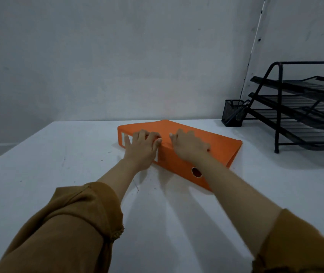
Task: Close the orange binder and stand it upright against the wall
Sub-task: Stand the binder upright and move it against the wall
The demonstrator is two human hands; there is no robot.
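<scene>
Both hands lie flat, fingers spread, gripping nothing: left hand [142, 148] and right hand [189, 147] press the closed orange cardboard binder [214, 142], lying flat beneath them on the white bench [58, 154], spine toward the person, long axis running diagonally from far-left to near-right.

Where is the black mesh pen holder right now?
In the head view the black mesh pen holder stands at the table's far right by the wall, beside the black tiered tray rack, beyond the orange binder.

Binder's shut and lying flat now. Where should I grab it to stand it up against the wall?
Probably by the spine. The orange binder lies flat with its spine and finger hole facing you. Come from the near side, left hand and right hand spread along that edge, thumbs on the spine and fingers over the cover, then tip it up.
</scene>
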